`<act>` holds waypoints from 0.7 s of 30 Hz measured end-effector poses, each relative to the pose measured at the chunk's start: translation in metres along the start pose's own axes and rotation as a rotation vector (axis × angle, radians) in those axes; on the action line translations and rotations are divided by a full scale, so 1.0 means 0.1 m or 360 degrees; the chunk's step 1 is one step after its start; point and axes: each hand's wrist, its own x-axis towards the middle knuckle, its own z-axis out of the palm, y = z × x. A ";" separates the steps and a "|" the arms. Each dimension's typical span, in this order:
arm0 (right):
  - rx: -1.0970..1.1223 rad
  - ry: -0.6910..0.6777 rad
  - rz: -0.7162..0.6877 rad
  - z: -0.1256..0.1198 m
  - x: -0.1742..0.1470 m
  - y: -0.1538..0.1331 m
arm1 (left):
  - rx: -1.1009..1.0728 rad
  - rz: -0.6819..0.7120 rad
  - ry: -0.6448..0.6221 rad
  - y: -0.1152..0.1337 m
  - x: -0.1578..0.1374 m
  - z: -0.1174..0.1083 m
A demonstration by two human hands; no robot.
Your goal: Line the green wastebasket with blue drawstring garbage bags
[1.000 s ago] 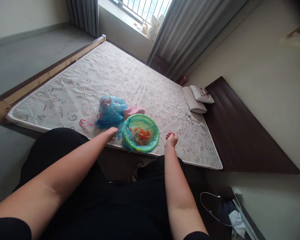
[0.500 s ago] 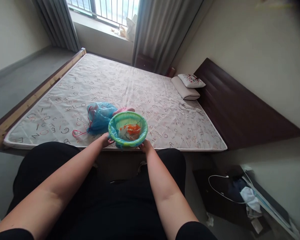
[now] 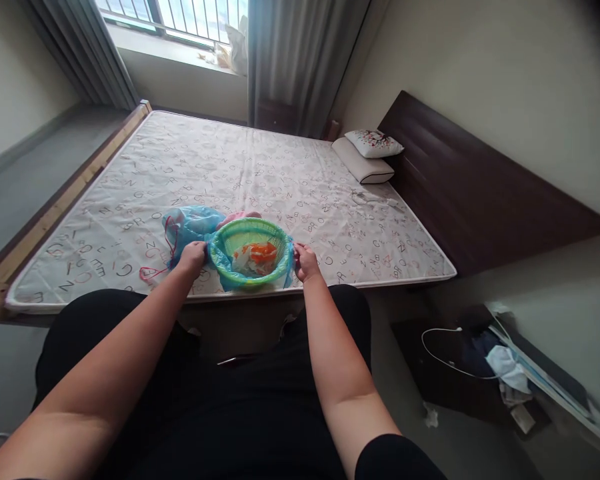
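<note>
A green basket [image 3: 253,229] rests near the front edge of the mattress. It is lined with a thin blue plastic bag [image 3: 219,257], whose edge folds over the rim. Inside lies crumpled orange and white wrapping [image 3: 255,257]. My left hand [image 3: 194,257] is closed on the bag's edge at the basket's left side. On the opposite side, my right hand [image 3: 306,262] pinches the bag where it stretches out from the rim. Behind the basket sit another blue plastic bag [image 3: 193,220] with a red drawstring and a pink item [image 3: 237,217], partly hidden.
The lettered mattress [image 3: 195,167] reaches back toward the window. Pillows [image 3: 363,160] lie by the dark headboard [image 3: 460,180]. At the lower right, a dark low stand [image 3: 430,360] holds a white cable and cloths. A wooden bed rail [image 3: 75,190] borders the left side.
My hands have gone from under the basket's sides up to its rim and farther apart, now gripping the blue liner and drawing it outward. The view has shifted slightly.
</note>
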 end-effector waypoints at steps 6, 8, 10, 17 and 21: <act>0.0223 -0.0525 0.0016 0.21 -0.33 -0.15 | 0.0599 0.0534 0.0177 0.12 -0.11 -0.06; 0.0212 -0.0579 0.0002 0.34 -0.41 -0.11 | 0.1032 0.0754 0.0203 0.16 -0.22 -0.05; 0.0133 -0.0540 -0.0014 0.49 -0.47 -0.02 | 0.1354 0.0853 0.0154 0.19 -0.33 -0.02; 0.0370 -0.0361 0.0064 0.95 -0.72 0.39 | 0.1388 0.1006 -0.0328 0.13 -0.63 0.34; 0.0106 -0.0329 -0.0149 1.00 -0.77 0.34 | 0.0396 0.0564 -0.0442 0.24 -0.70 0.44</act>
